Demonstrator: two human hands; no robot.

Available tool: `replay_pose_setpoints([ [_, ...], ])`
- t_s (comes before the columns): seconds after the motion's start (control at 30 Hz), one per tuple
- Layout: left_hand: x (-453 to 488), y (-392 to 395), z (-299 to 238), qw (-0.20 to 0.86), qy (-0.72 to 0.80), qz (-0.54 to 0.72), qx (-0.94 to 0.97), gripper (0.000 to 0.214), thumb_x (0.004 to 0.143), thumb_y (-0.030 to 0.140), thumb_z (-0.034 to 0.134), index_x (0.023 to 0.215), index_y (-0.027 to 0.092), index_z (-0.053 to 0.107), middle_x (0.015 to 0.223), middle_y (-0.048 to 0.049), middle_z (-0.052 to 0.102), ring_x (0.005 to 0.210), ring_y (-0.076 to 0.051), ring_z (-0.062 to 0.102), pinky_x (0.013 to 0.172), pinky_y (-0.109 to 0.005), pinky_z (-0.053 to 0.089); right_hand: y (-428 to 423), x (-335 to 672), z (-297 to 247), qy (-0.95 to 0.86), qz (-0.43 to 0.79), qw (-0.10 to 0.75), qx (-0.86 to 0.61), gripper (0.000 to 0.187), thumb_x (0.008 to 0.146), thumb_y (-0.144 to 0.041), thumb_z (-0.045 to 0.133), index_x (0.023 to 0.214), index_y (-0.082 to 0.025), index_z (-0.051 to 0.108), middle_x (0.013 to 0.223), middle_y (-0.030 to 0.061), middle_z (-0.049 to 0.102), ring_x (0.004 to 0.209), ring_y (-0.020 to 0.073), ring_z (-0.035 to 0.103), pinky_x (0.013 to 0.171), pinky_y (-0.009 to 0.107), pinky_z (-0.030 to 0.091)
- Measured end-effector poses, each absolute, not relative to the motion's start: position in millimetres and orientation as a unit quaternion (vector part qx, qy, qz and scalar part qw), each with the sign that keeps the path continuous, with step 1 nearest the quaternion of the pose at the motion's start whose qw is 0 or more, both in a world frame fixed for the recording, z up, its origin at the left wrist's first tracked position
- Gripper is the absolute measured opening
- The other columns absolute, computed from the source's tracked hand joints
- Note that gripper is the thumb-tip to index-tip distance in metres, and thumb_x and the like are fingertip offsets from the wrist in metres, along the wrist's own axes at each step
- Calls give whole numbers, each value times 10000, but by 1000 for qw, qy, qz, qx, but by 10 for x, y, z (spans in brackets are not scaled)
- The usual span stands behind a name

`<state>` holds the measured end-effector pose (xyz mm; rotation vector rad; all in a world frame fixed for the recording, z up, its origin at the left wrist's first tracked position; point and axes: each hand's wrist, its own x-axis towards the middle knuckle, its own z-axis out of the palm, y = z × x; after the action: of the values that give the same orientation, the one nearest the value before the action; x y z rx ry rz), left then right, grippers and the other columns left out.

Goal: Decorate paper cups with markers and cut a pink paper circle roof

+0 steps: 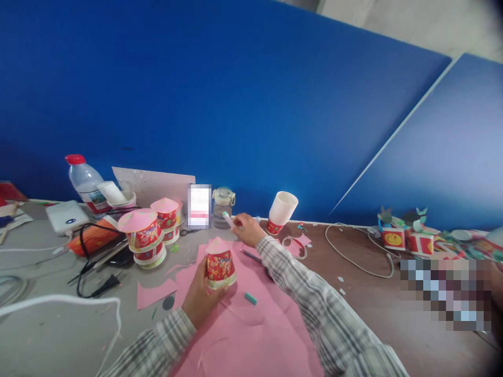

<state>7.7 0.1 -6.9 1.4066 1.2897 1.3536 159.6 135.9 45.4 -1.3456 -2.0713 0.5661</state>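
My left hand (206, 296) is wrapped round a small red patterned paper cup (220, 266) topped with a pink paper cone (218, 245). Past the cup, my right hand (247, 230) pinches a short white stick with a green end (227, 218); whether it is a marker or a glue stick I cannot tell. Large pink paper (267, 330) lies under both hands, and a small teal cap (250, 298) rests on it. Scissors (251, 255) lie partly hidden under my right forearm. To the left stand stacked red cups (145, 238) with pink cone tops.
A clear lidded bottle (223, 207) stands at the back beside a blurred bright screen (199, 207). Upright white cups (283, 207) are stacked behind my right arm. Cables (104, 285) and a red-capped bottle (88, 183) occupy the left. Cup crafts (393, 238) sit far right.
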Motion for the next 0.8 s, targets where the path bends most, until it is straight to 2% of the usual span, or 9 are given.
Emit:
replay_pose_setpoints([
  [0.07,79,6,-68,408,499,531,550,721,460,202,708,1103,236,385,1073,-90,565,975,-296,519,826,-461,425,1250,1762,548,-734,233,370,-520,193,868,-289,517,992,-150,566,926,17,638,736,138,631,672,290,533],
  [0.17,91,14,-51,432,492,531,538,734,454,201,704,1110,227,375,1073,-95,568,983,-298,520,816,-458,439,1068,1954,578,-664,261,466,-524,190,862,-303,466,885,-136,553,643,-36,596,520,102,562,488,202,450],
  [0.3,107,15,-20,425,503,527,537,730,445,216,703,1103,210,386,1041,-102,585,931,-304,554,789,-466,456,901,2058,457,-599,287,544,-513,151,773,-295,540,709,-158,543,545,-69,521,490,90,483,476,194,375],
  [0.43,95,0,-7,442,480,537,535,706,465,258,697,1102,224,394,1035,-90,599,927,-306,555,780,-471,461,854,2061,340,-569,342,559,-498,166,724,-253,638,622,-154,552,489,-91,490,459,77,449,474,190,350],
  [0.57,95,-57,43,479,444,537,533,735,388,237,747,1060,219,451,1014,-91,623,920,-325,551,745,-450,483,831,2022,249,-552,429,536,-473,143,829,-258,572,757,-136,590,599,-69,572,493,74,525,516,195,440],
  [0.7,133,-163,171,606,341,503,512,589,476,211,707,1028,238,507,961,-78,657,868,-326,575,693,-443,489,770,1946,87,-528,525,493,-451,187,873,-285,511,979,-146,575,922,15,642,722,132,634,661,282,538],
  [0.8,153,-218,268,686,271,468,486,608,514,168,664,1087,245,475,995,-71,648,982,-347,511,736,-472,462,697,1866,-21,-506,582,470,-429,196,873,-281,512,1009,-150,567,971,25,636,771,146,639,693,301,543],
])
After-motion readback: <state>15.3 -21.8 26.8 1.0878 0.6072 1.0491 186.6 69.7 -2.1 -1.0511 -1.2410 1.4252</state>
